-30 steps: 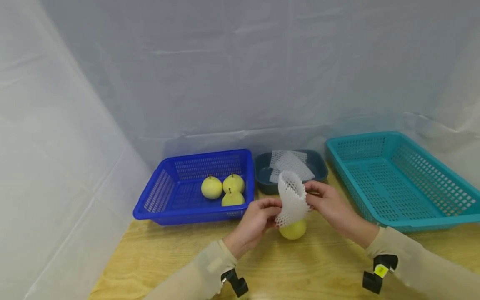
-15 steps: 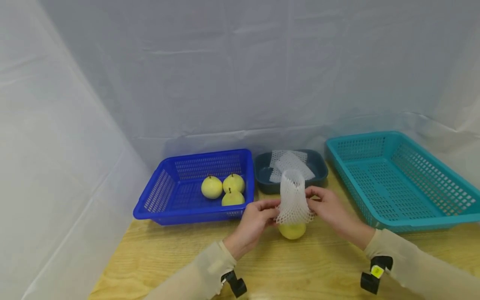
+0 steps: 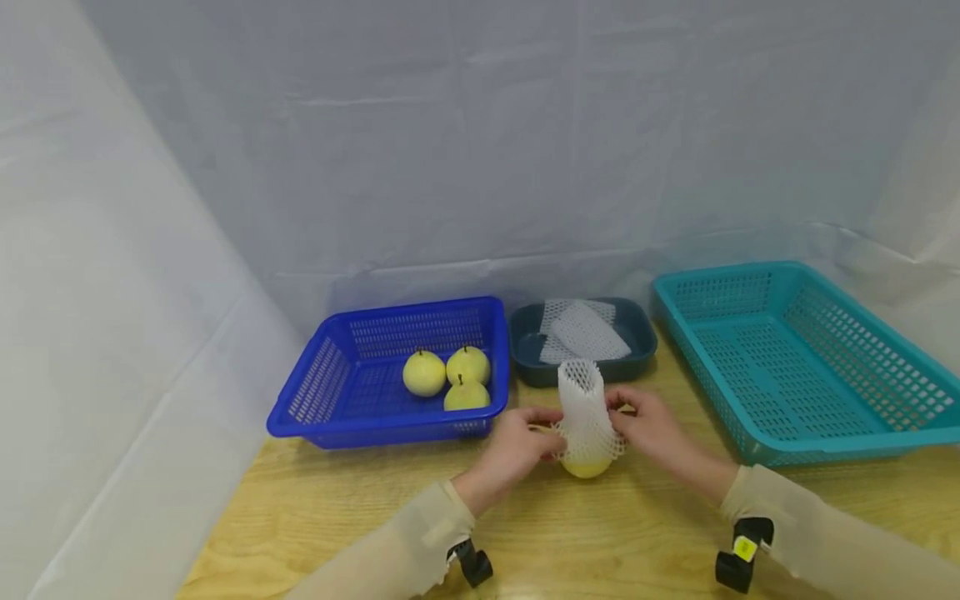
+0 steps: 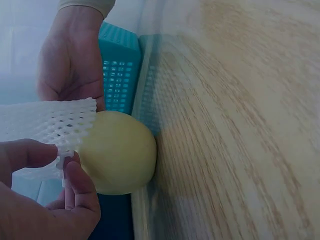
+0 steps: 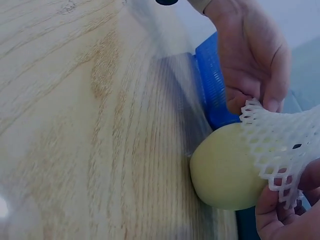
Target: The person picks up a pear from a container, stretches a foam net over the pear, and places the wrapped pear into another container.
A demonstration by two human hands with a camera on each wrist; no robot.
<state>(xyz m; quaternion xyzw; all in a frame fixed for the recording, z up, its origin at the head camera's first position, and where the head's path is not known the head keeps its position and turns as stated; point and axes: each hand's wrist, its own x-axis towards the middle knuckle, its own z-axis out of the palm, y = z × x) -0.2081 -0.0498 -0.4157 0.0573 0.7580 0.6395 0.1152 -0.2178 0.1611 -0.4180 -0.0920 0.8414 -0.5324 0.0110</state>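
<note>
A white foam net sleeve (image 3: pixel 583 408) stands upright over a yellow-green pear (image 3: pixel 587 468) on the wooden table. Its flared lower edge covers the pear's upper part, while the lower part stays bare. At the left, my left hand (image 3: pixel 517 446) pinches that edge between thumb and fingers, as the left wrist view shows up close with the pear (image 4: pixel 120 152). My right hand (image 3: pixel 651 429) pinches the opposite side of the sleeve; the right wrist view shows the mesh (image 5: pixel 280 145) stretched between both hands. The sleeve's narrow top end is open.
A blue basket (image 3: pixel 390 432) at the left holds three pears (image 3: pixel 424 373). Behind my hands, a dark teal tray (image 3: pixel 643 337) contains more foam net sleeves (image 3: pixel 588 332). A turquoise basket (image 3: pixel 795 367) stands at the right. White sheeting (image 3: pixel 480 150) hangs behind.
The sleeve has gone from tilted to upright and moved down, so its lower edge now surrounds the pear's upper part. Both hands have come down with it, still pinching the edge.
</note>
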